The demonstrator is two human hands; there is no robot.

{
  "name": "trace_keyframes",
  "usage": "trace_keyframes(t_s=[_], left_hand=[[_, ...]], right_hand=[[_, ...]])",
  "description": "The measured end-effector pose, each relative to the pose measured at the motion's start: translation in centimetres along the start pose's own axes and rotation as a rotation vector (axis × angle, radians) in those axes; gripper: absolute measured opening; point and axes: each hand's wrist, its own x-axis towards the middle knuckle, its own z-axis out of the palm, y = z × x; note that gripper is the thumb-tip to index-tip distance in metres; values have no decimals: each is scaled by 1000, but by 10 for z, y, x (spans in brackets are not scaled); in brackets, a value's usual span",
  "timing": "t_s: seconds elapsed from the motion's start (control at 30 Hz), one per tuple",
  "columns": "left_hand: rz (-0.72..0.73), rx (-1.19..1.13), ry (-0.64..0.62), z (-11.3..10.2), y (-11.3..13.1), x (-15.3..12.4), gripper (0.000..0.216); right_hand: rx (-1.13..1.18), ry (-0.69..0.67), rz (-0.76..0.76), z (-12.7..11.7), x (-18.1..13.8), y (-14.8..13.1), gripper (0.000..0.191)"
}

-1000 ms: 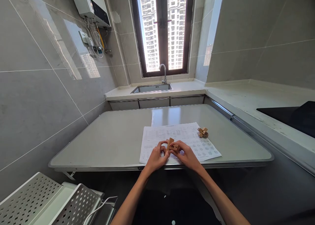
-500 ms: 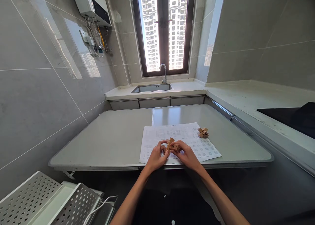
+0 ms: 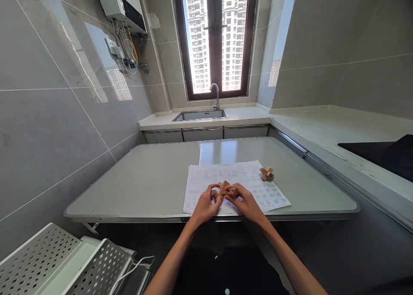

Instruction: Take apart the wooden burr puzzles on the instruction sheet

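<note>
Left hand [image 3: 204, 206] and right hand [image 3: 247, 203] both pinch 1 small tan wooden interlocking puzzle piece [image 3: 226, 190], fingers closed on it from either side, held just above the white printed instruction sheet [image 3: 271, 196]. The sheet lies flat on the grey folding counter [image 3: 145, 183], near its front edge. A 2nd small tan wooden puzzle cluster [image 3: 266, 173] sits at the sheet's far right corner, apart from both hands. Steel sink basin [image 3: 200, 115] under the window; can't tell whether anything is in it. White perforated metal rack [image 3: 48, 260] low left.
</note>
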Motion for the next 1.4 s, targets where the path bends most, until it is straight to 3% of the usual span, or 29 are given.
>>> trace_keyframes(t_s=[0.87,1.1,1.3,1.4], left_hand=[[0,10,2,0,0,1,34],[2,11,1,0,1,0,34],[-10,25,39,-1,-2,1,32],[-14,30,45,-2,-3,1,33]], right_hand=[[-34,26,-78,0,-3,2,18],[16,60,-10,-1,-1,-2,21],[5,32,-41,-1,-4,-1,25],[71,102,9,-1,-4,2,26]])
